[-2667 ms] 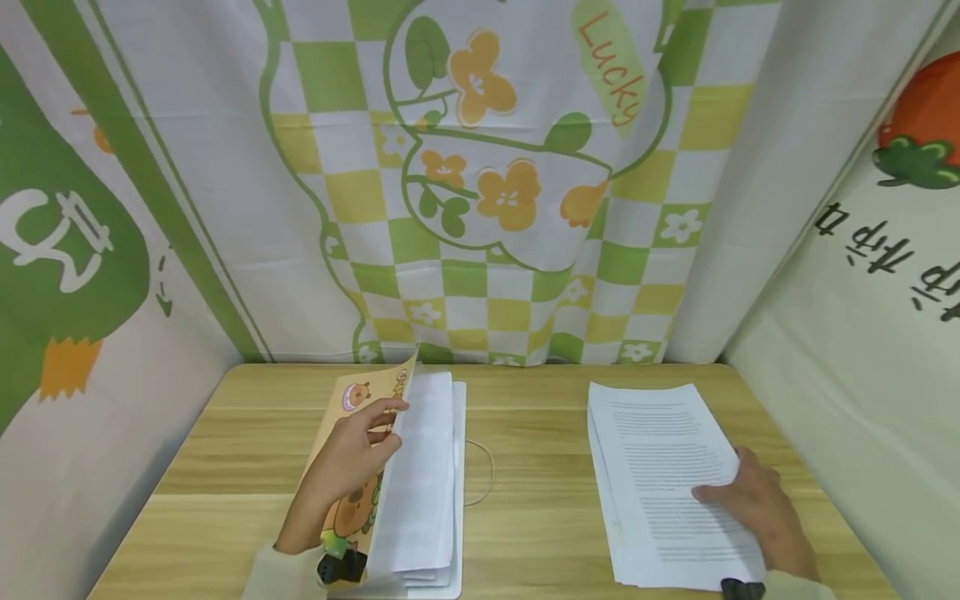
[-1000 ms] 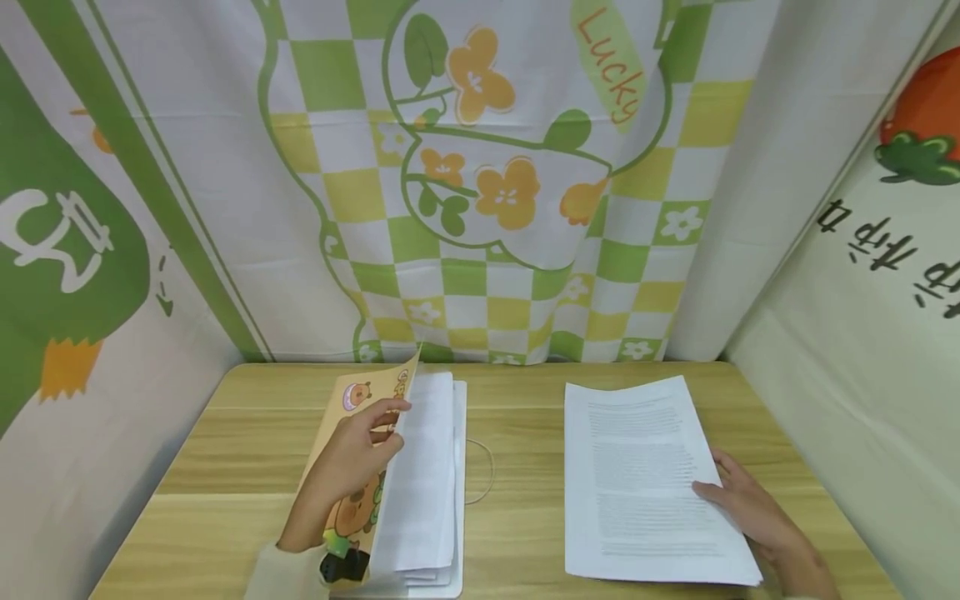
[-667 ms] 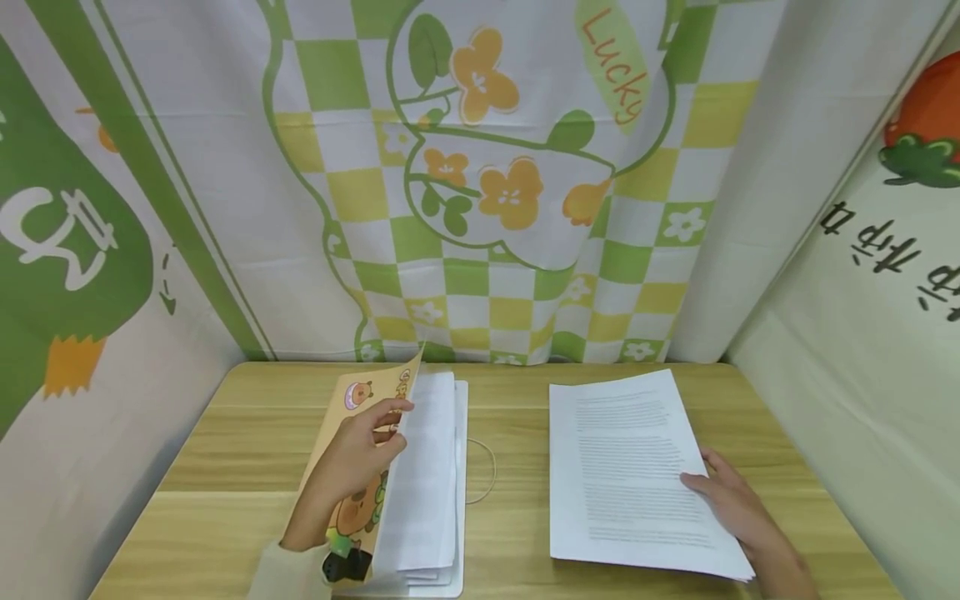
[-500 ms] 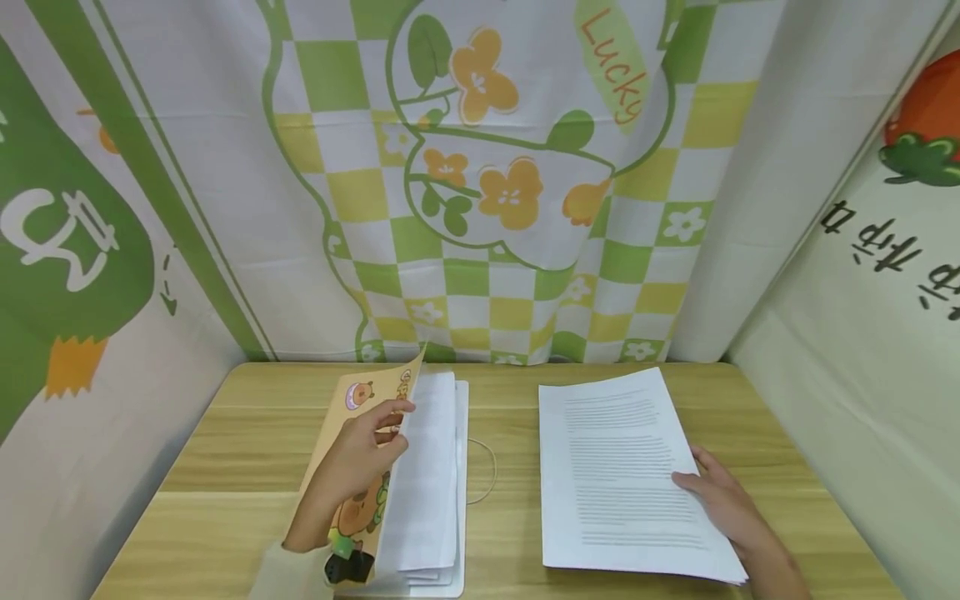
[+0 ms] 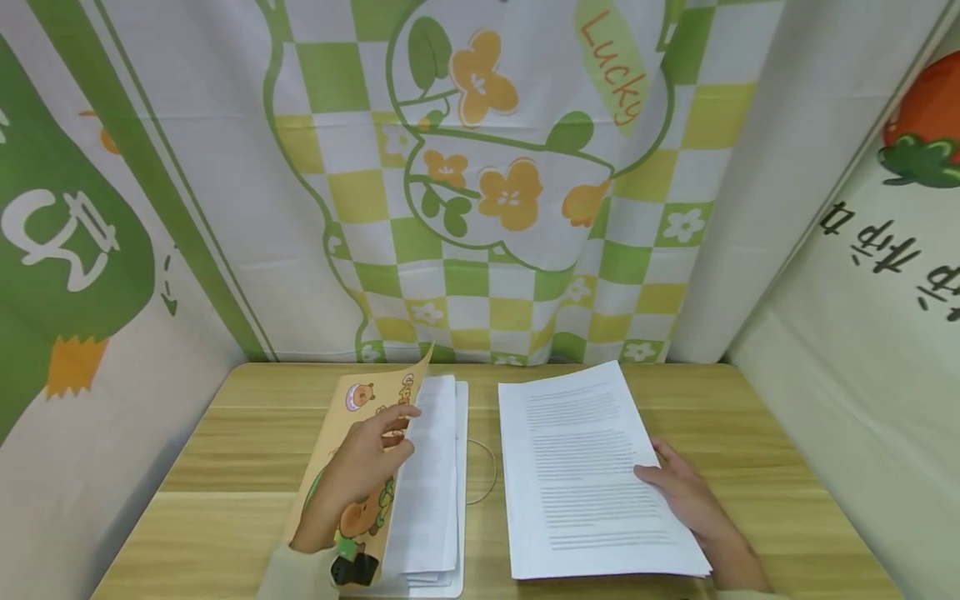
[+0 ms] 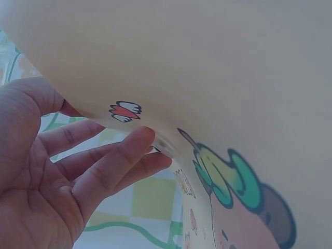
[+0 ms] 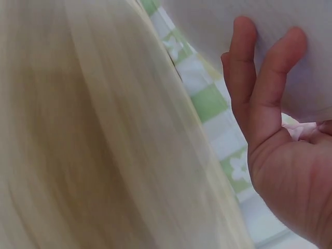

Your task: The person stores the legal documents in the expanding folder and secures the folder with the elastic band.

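Observation:
My left hand [image 5: 363, 458] pinches the right edge of a tan cartoon cover [image 5: 330, 425] and holds it tilted up; the left wrist view shows the cover [image 6: 249, 67] curving over my fingers. Under it lies a stack of white sheets [image 5: 431, 475] on a white back cover [image 5: 461, 500]. Further right, my right hand [image 5: 690, 496] grips a stack of printed paper [image 5: 592, 475] by its right edge, thumb on top and fingers beneath. In the right wrist view those fingers [image 7: 267, 98] press against the paper's underside [image 7: 207, 26].
A thin cord loop [image 5: 491, 471] sticks out from the folder's right side onto the wooden table [image 5: 750, 450]. A patterned curtain [image 5: 525, 308] hangs behind the table's back edge, with printed cloth walls at the left and right.
The right hand has taken up the printed paper and carried it left, close to the folder. The left hand keeps holding the cover, with a slight shift to the right.

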The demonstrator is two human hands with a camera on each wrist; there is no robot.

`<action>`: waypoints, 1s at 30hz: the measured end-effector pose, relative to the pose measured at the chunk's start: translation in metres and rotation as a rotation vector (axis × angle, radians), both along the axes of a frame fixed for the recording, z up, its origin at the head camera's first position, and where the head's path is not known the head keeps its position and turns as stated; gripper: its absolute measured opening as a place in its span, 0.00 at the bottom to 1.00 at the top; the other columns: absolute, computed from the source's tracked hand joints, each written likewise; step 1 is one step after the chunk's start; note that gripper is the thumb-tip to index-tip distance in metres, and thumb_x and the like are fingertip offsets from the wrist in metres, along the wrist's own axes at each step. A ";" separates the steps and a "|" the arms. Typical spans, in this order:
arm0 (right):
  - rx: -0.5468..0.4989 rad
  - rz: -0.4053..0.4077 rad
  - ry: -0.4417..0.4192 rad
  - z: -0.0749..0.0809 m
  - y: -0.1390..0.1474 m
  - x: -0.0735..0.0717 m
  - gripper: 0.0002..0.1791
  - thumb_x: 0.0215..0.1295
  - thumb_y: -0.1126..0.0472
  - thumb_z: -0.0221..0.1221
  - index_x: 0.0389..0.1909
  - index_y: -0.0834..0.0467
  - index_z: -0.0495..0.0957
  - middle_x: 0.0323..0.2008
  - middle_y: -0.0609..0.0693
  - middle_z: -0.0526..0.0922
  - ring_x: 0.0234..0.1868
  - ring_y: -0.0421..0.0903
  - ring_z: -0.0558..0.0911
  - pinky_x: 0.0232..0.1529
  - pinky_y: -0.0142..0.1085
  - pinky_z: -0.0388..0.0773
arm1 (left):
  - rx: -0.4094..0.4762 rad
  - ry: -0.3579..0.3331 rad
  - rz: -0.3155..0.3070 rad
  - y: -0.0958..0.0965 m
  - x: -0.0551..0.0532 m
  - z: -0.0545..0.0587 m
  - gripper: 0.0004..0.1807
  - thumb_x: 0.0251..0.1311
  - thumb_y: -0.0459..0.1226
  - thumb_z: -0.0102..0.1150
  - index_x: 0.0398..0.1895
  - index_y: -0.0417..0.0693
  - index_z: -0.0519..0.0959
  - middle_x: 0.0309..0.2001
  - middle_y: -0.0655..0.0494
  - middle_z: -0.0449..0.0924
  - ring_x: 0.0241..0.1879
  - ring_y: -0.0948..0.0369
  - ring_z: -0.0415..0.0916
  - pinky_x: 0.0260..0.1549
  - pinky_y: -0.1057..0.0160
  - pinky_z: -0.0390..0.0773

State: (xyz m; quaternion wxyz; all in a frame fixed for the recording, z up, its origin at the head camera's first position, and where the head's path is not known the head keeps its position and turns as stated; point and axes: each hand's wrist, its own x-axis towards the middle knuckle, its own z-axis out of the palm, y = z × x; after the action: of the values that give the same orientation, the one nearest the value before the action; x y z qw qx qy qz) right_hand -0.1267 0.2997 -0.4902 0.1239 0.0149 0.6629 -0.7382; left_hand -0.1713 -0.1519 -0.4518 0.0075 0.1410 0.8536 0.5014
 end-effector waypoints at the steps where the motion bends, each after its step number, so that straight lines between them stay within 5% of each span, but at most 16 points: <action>1: 0.011 -0.005 0.002 0.000 -0.003 -0.001 0.36 0.77 0.67 0.52 0.78 0.66 0.44 0.47 0.55 0.86 0.41 0.51 0.88 0.39 0.43 0.86 | -0.003 0.005 -0.001 0.000 0.000 0.000 0.23 0.65 0.28 0.57 0.62 0.50 0.80 0.61 0.39 0.79 0.54 0.35 0.80 0.50 0.47 0.83; 16: -0.022 0.116 0.023 0.003 -0.052 -0.023 0.33 0.78 0.68 0.49 0.77 0.66 0.48 0.55 0.69 0.80 0.43 0.53 0.87 0.40 0.43 0.86 | -0.002 0.009 -0.022 0.002 -0.001 -0.001 0.23 0.64 0.27 0.57 0.62 0.48 0.80 0.61 0.38 0.79 0.54 0.34 0.79 0.50 0.45 0.82; 30: -0.022 0.137 0.022 -0.005 -0.089 -0.046 0.32 0.76 0.67 0.52 0.76 0.67 0.52 0.53 0.68 0.81 0.41 0.53 0.87 0.39 0.41 0.86 | -0.002 0.003 -0.019 0.002 -0.001 -0.003 0.23 0.64 0.27 0.57 0.62 0.47 0.80 0.61 0.38 0.78 0.55 0.35 0.80 0.51 0.45 0.82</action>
State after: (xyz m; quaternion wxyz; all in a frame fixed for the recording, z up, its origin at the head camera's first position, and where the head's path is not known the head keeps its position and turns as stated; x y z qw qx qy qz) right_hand -0.1732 0.2102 -0.4953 0.1666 -0.0400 0.6557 -0.7353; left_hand -0.1723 -0.1499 -0.4546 0.0112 0.1498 0.8527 0.5004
